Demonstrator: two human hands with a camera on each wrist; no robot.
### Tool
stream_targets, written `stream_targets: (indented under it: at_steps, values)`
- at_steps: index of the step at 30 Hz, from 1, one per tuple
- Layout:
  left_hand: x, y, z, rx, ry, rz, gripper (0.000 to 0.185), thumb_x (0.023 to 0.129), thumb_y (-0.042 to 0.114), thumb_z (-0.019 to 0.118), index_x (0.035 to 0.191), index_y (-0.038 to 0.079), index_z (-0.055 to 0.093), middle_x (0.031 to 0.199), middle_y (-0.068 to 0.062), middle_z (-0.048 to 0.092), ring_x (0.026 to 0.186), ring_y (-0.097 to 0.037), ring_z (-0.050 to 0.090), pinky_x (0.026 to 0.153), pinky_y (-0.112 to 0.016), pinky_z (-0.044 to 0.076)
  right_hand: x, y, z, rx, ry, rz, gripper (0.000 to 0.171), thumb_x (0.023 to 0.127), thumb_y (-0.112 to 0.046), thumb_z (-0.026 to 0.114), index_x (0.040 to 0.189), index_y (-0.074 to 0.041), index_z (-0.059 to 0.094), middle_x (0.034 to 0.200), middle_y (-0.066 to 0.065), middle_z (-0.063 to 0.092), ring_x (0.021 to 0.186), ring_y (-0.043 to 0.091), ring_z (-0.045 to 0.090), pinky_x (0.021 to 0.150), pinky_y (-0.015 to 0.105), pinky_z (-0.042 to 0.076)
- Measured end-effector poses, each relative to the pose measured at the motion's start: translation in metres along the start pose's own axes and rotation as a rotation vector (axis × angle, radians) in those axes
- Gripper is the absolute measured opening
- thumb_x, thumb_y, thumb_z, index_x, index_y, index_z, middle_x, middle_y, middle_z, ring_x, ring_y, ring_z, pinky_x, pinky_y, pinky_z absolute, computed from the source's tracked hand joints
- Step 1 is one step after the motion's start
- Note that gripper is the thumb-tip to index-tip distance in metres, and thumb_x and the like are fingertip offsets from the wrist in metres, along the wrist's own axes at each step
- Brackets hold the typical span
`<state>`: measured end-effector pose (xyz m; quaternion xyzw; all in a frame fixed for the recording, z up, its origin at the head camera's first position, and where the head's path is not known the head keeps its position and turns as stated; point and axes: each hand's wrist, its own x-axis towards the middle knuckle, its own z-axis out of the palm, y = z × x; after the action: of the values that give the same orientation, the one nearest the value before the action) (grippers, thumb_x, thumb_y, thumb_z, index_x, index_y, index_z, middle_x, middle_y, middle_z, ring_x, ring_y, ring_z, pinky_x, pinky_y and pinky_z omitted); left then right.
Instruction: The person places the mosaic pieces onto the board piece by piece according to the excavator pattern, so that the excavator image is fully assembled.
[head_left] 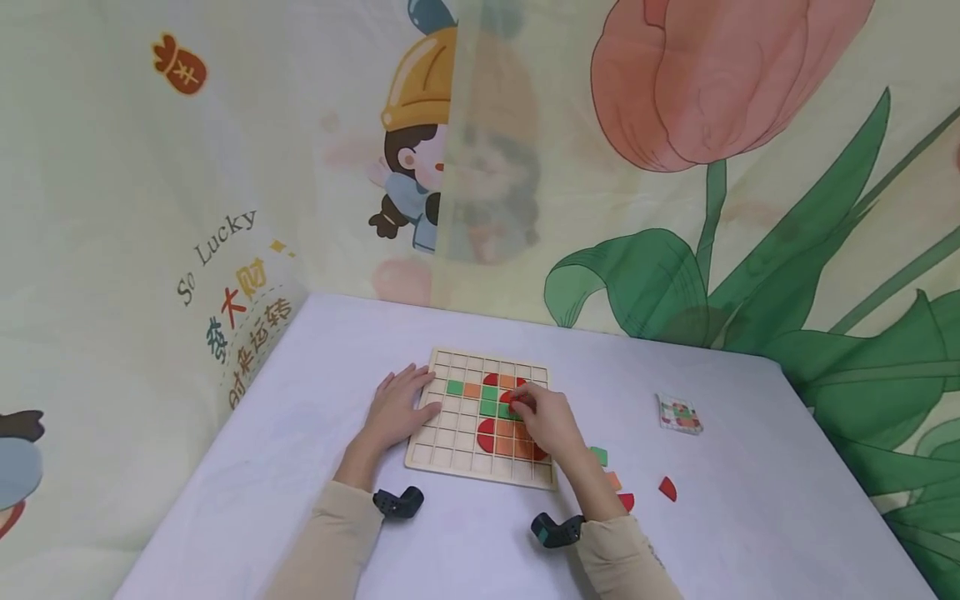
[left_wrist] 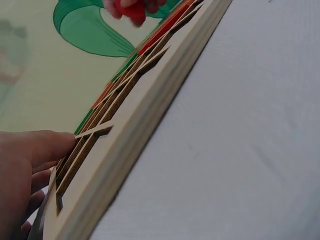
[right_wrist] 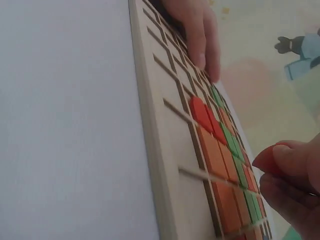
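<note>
A wooden grid board (head_left: 450, 446) lies on the white table, with green, orange and red tiles set in its middle squares. My left hand (head_left: 397, 408) rests flat on the board's left edge, fingers straight; its fingers (left_wrist: 30, 160) show against the board rim (left_wrist: 145, 125). My right hand (head_left: 543, 421) hovers over the board's centre and pinches a red rounded piece (head_left: 516, 402) just above the tiles. The right wrist view shows that red piece (right_wrist: 267, 159) between thumb and finger (right_wrist: 295, 175), over the orange and green tiles (right_wrist: 220, 165).
Loose pieces lie right of the board: a green one (head_left: 598, 455), an orange one (head_left: 613, 480) and two red ones (head_left: 626, 501) (head_left: 667, 488). A small stack of pattern cards (head_left: 678, 414) sits further right. Printed fabric walls stand close behind and to the left.
</note>
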<state>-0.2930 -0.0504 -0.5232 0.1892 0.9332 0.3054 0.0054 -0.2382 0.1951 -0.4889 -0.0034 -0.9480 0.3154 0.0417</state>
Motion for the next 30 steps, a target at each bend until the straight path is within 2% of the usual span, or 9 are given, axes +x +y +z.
stream_targets:
  at_steps: [3,5,9,12,19,24,30]
  values:
    - [0.000,0.000,-0.002,0.003,-0.004,0.011,0.062,0.088,0.037,0.061,0.140,0.006,0.046,0.149,-0.011,0.041,0.144,-0.031,0.026,0.119,-0.053,0.013,0.014,-0.015,0.013,0.075,0.008,-0.065,0.012,0.087,-0.014,0.068,0.098,-0.012,0.071,0.090,0.000,0.069,0.082,0.013,0.063,0.073,0.028,0.055]
    - [-0.001,0.000,-0.003,0.005,-0.006,0.015,0.063,0.088,0.037,0.062,0.140,0.005,0.045,0.149,-0.012,0.041,0.144,-0.031,0.026,0.119,-0.053,0.013,0.023,-0.024,0.022,0.126,-0.002,-0.081,0.013,0.087,-0.016,0.068,0.099,-0.012,0.072,0.091,0.000,0.069,0.083,0.013,0.063,0.072,0.027,0.055]
    - [-0.001,0.000,-0.004,0.004,-0.027,0.025,0.066,0.089,0.036,0.062,0.142,0.004,0.041,0.149,-0.013,0.041,0.144,-0.031,0.026,0.119,-0.053,0.013,0.040,-0.036,0.039,0.197,-0.013,-0.049,0.017,0.090,-0.021,0.066,0.105,-0.015,0.071,0.093,-0.002,0.071,0.084,0.012,0.063,0.074,0.025,0.054]
    - [-0.001,0.001,-0.003,0.004,-0.043,0.033,0.067,0.089,0.037,0.062,0.142,0.003,0.041,0.149,-0.013,0.041,0.144,-0.031,0.025,0.119,-0.054,0.014,0.049,-0.041,0.050,0.215,-0.013,-0.022,0.015,0.090,-0.023,0.066,0.102,-0.015,0.071,0.091,-0.002,0.071,0.081,0.012,0.061,0.074,0.026,0.053]
    - [-0.002,0.001,0.000,0.004,-0.029,0.038,0.065,0.088,0.037,0.063,0.141,0.004,0.044,0.148,-0.012,0.043,0.144,-0.030,0.026,0.119,-0.054,0.014,0.058,-0.048,0.067,0.149,-0.032,-0.034,0.013,0.088,-0.024,0.068,0.095,-0.014,0.072,0.086,-0.001,0.072,0.075,0.010,0.062,0.068,0.024,0.052]
    - [-0.003,0.000,-0.002,0.001,-0.023,0.031,0.065,0.087,0.037,0.063,0.141,0.005,0.044,0.148,-0.012,0.043,0.144,-0.030,0.027,0.119,-0.053,0.014,0.061,-0.054,0.070,0.053,-0.058,-0.078,0.013,0.089,-0.024,0.067,0.096,-0.015,0.074,0.088,-0.001,0.072,0.079,0.012,0.062,0.068,0.025,0.050]
    - [-0.001,0.000,-0.004,0.012,-0.023,0.028,0.065,0.088,0.038,0.063,0.141,0.006,0.044,0.148,-0.011,0.042,0.144,-0.029,0.026,0.119,-0.053,0.014,0.065,-0.058,0.070,-0.041,-0.085,-0.081,0.013,0.089,-0.025,0.067,0.096,-0.019,0.075,0.091,-0.004,0.072,0.081,0.011,0.061,0.068,0.024,0.050]
